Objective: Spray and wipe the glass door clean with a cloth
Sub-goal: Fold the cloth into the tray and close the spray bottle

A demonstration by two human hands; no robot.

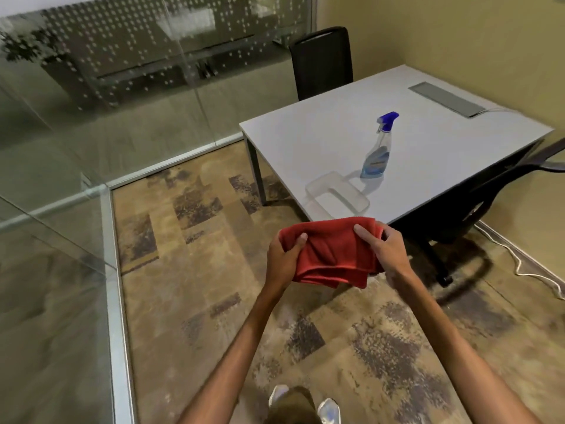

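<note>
Gripping red cloth two-handed at 6 o'clock: left hand and right hand both thumb-over pinching its edges, forearms extended; spray bottle upright on table at 1 o'clock

Both arms bare, stretched forward and down, forearms converging toward centre. Left hand: thumb on top of cloth, fingers curled under its left edge. Right hand: thumb laid across top, fingers wrapped round right edge. Hands apart, cloth bunched between them. Both grips closed, wrists roughly straight
</note>
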